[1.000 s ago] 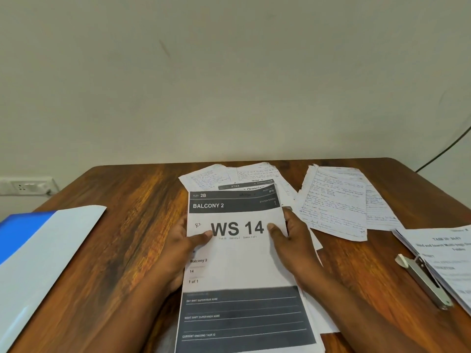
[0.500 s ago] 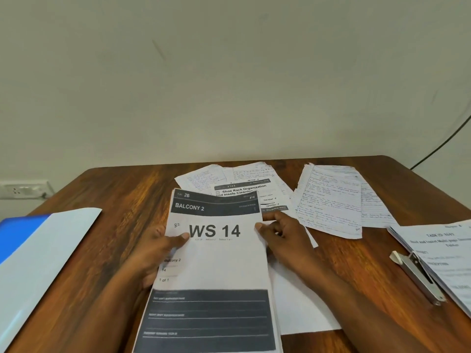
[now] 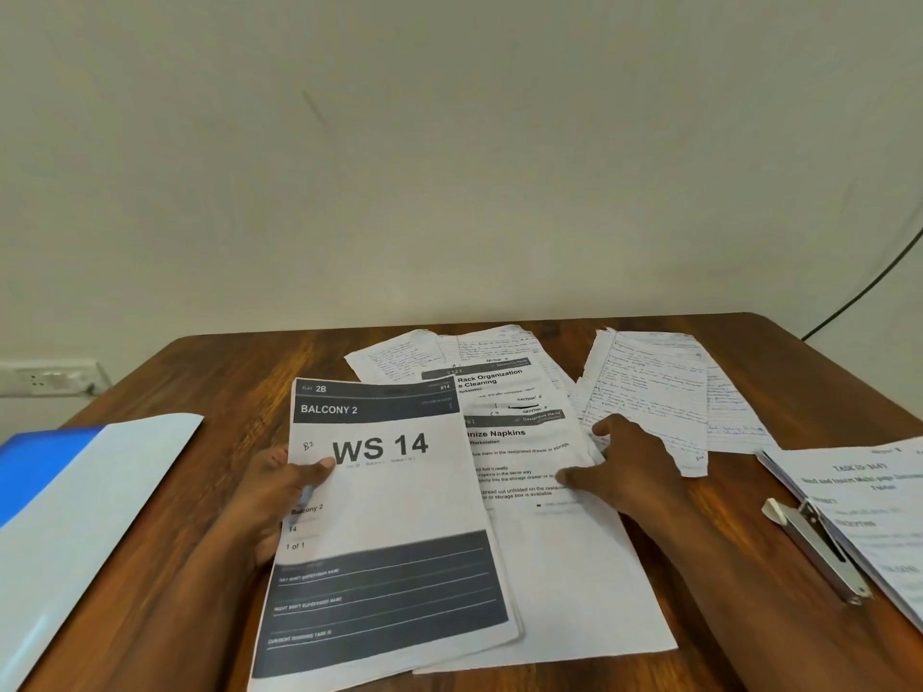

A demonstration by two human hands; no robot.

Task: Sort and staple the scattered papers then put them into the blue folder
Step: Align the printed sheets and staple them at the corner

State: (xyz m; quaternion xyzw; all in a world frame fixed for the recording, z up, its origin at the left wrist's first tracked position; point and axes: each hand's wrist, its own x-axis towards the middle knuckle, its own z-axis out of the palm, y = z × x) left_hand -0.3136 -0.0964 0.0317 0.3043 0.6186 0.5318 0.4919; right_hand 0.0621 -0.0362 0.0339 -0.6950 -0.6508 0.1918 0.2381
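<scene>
Two hands were busy: my left hand (image 3: 279, 496) pinched the WS 14 sheet (image 3: 394, 511) near the table's front edge, my right hand (image 3: 629, 467) lay flat-fingered on the napkins sheet (image 3: 539, 491) just rightward.

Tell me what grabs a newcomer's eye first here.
The bold WS 14 sheet at front centre, pinched at its left edge by the left hand. Next, the right hand lies flat on the printed papers beside it. The blue folder lies far left, the stapler far right.
</scene>
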